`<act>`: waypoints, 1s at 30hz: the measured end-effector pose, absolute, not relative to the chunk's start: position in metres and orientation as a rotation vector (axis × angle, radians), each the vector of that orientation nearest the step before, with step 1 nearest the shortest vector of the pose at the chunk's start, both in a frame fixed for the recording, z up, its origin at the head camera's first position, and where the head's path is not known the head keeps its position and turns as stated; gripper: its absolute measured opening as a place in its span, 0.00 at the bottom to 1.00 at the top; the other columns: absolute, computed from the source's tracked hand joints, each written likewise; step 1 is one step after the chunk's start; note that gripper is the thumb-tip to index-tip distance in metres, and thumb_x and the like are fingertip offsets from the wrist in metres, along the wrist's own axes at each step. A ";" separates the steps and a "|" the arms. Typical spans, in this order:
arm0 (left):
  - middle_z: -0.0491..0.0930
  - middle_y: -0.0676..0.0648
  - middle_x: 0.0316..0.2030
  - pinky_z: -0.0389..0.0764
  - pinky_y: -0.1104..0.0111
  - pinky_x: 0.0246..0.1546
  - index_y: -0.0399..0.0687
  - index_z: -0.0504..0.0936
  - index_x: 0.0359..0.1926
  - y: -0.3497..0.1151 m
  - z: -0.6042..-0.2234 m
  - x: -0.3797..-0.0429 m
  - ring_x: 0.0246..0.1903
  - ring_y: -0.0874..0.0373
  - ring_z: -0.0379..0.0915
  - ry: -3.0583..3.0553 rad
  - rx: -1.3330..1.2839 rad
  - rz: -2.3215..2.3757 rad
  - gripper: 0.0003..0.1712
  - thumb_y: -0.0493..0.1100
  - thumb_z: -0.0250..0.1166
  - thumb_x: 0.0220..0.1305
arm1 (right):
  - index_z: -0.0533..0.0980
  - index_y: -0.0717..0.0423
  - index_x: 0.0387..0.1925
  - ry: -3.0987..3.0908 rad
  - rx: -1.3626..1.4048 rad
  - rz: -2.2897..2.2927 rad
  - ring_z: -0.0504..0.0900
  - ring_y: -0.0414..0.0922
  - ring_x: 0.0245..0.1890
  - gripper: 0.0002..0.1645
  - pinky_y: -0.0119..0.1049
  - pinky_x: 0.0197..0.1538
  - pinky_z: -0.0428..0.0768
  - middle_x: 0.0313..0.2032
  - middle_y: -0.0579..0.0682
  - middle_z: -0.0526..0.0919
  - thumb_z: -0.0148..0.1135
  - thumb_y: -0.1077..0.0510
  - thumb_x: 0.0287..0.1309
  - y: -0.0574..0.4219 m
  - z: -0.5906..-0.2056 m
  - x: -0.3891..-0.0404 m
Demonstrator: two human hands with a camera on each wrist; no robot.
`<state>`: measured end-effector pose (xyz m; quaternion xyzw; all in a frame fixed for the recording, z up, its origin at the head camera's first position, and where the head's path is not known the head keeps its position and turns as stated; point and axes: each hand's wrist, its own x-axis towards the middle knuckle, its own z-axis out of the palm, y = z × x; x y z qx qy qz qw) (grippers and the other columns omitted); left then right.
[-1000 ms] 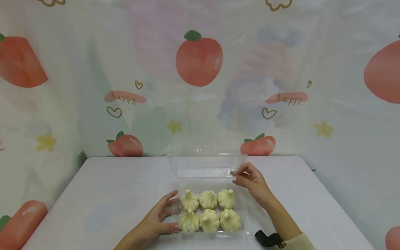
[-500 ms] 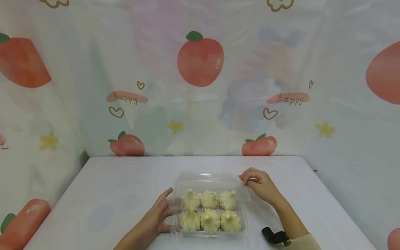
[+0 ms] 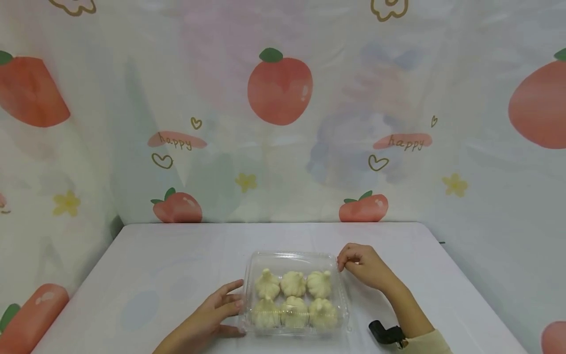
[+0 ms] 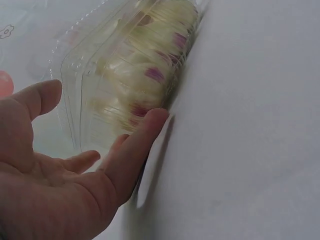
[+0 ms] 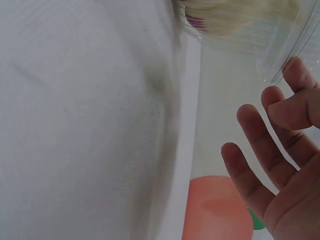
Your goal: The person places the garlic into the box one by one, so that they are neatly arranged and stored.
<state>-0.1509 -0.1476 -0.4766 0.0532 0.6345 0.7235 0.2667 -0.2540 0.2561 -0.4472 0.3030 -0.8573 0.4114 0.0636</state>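
Note:
A clear plastic clamshell box (image 3: 248,290) sits at the front middle of the table. Its lid (image 3: 289,260) lies down over two rows of pale garlic bulbs (image 3: 319,284). Purple patches show low on the bulbs in the left wrist view. My left hand (image 3: 208,312) is at the box's left side, fingers spread and loosely bent, one fingertip low against the wall near the table. At the far right corner is my right hand (image 3: 364,265). In the right wrist view its index finger (image 5: 298,75) meets the lid's edge, while the thumb and other fingers stand apart from it.
The box stands on a white-covered table (image 3: 177,265). Behind it hangs a pale curtain (image 3: 283,162) printed with red fruit and yellow flowers. A black camera piece (image 3: 386,333) sticks out at my right wrist, above a beige sleeve (image 3: 428,342).
The lid has swung from standing upright at the back down over the garlic. My right hand has come down with it to the corner. My left hand has stayed at the left side.

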 end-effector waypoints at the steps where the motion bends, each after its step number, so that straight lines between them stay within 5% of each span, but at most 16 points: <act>1: 0.60 0.32 0.68 0.82 0.50 0.47 0.42 0.47 0.78 -0.149 -0.476 -0.147 0.61 0.43 0.69 1.722 0.129 1.937 0.44 0.53 0.59 0.73 | 0.81 0.46 0.21 -2.590 0.922 1.224 0.80 0.41 0.35 0.22 0.33 0.38 0.80 0.31 0.44 0.82 0.58 0.76 0.55 0.255 -0.447 -0.254; 6: 0.83 0.42 0.47 0.85 0.59 0.40 0.33 0.70 0.63 -0.150 -0.478 -0.132 0.42 0.51 0.83 1.788 0.105 1.804 0.32 0.56 0.57 0.73 | 0.80 0.45 0.21 -2.607 0.934 1.126 0.79 0.38 0.33 0.24 0.34 0.39 0.80 0.29 0.41 0.81 0.58 0.78 0.51 0.251 -0.441 -0.252; 10: 0.86 0.49 0.32 0.84 0.68 0.33 0.36 0.84 0.44 -0.140 -0.482 -0.127 0.31 0.59 0.84 1.782 0.107 1.783 0.24 0.55 0.55 0.73 | 0.80 0.44 0.21 -2.628 0.906 1.083 0.78 0.35 0.32 0.24 0.35 0.40 0.81 0.28 0.39 0.80 0.56 0.78 0.50 0.252 -0.438 -0.250; 17: 0.86 0.49 0.26 0.80 0.73 0.25 0.35 0.87 0.36 -0.127 -0.475 -0.126 0.23 0.63 0.80 1.826 0.018 1.740 0.20 0.47 0.57 0.64 | 0.82 0.43 0.31 -2.742 0.824 1.038 0.83 0.40 0.36 0.20 0.35 0.40 0.81 0.33 0.38 0.84 0.56 0.73 0.56 0.260 -0.442 -0.234; 22: 0.85 0.50 0.24 0.78 0.76 0.22 0.36 0.86 0.34 -0.128 -0.472 -0.123 0.22 0.65 0.78 1.780 0.008 1.754 0.18 0.46 0.55 0.62 | 0.82 0.48 0.49 -2.796 0.860 1.133 0.84 0.42 0.43 0.13 0.35 0.43 0.83 0.43 0.44 0.86 0.59 0.62 0.67 0.266 -0.440 -0.211; 30: 0.86 0.50 0.25 0.79 0.77 0.24 0.33 0.86 0.38 -0.130 -0.470 -0.122 0.24 0.66 0.80 1.668 0.054 1.798 0.20 0.46 0.56 0.64 | 0.60 0.57 0.72 -2.878 0.705 1.757 0.84 0.46 0.44 0.31 0.41 0.41 0.84 0.49 0.57 0.80 0.54 0.55 0.73 0.275 -0.441 -0.167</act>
